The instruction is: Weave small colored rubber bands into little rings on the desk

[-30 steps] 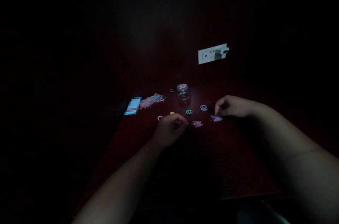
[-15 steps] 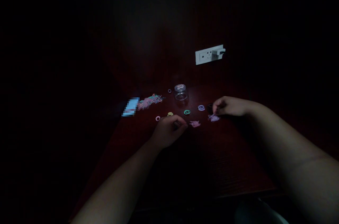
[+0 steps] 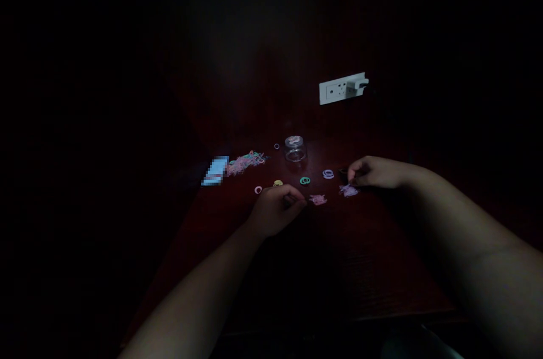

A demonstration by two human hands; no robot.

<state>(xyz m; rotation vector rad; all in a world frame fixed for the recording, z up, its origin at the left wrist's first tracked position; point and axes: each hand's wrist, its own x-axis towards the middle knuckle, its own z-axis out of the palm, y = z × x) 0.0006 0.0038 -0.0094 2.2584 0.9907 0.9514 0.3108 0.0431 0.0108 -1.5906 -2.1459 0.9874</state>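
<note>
My left hand has its thumb and forefinger closed in a pinch just left of a small pile of pink elastic bands. Whatever may be between those fingertips is too small to make out. At a pile of pale purple elastic bands, my right hand also pinches, its fingertips at the pile's upper edge. Beyond the hands lie a pink ring band, yellow bands partly behind my left hand, green bands and purple ring bands. A dark item sits beside my right fingertips.
A lidded clear jar stands at the back of the dark red table. Left of it are a lone ring band, a mixed heap of bands and a bright blurred rectangle. A wall socket holds a plug.
The whole view has shifted slightly, so everything appears a little farther right. Both hands keep nearly the same places beside their piles, still pinching.
</note>
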